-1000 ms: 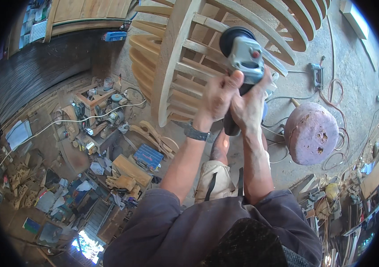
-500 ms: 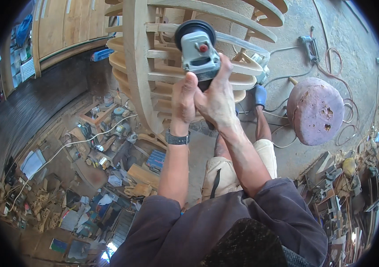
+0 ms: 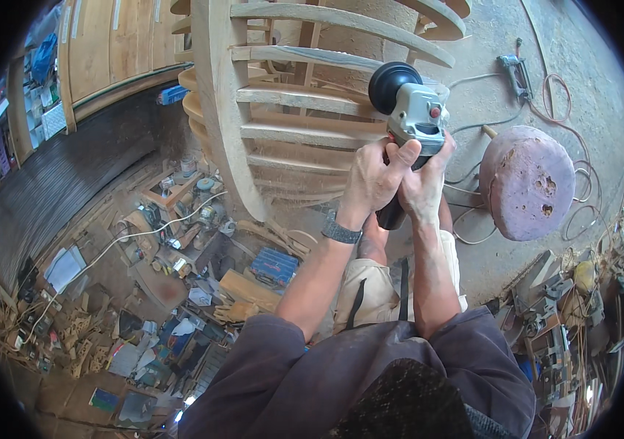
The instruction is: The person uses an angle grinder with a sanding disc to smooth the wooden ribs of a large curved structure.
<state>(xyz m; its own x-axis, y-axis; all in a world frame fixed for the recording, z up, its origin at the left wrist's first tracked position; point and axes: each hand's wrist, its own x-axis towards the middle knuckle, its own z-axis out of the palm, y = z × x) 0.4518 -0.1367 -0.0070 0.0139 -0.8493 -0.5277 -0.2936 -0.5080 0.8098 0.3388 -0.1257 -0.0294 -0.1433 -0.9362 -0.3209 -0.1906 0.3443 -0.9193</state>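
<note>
An angle grinder point(image 3: 416, 113) with a round black disc is gripped in both my hands. My left hand point(image 3: 376, 175), below a dark wristwatch, wraps the tool's body from the left with its thumb up near the grey head. On the other side my right hand point(image 3: 424, 192) closes round the same body. The disc point(image 3: 394, 86) lies at the right part of a curved wooden slat; whether it touches the wood I cannot tell. Several such slats run from a thick pale upright point(image 3: 220, 95) of the wooden frame.
A worn, round, pinkish stool point(image 3: 528, 183) stands at right. Beyond it a nail-gun-like tool point(image 3: 517, 75) and hoses point(image 3: 572, 117) lie on the floor. Left are a cluttered heap of tools and offcuts and a blue case point(image 3: 274, 267). Wooden panels point(image 3: 110, 44) stand at far left.
Both my hands have carried the angle grinder to the right along the slats, from near the upright to the slats' right part. More of the slats beside the upright now shows.
</note>
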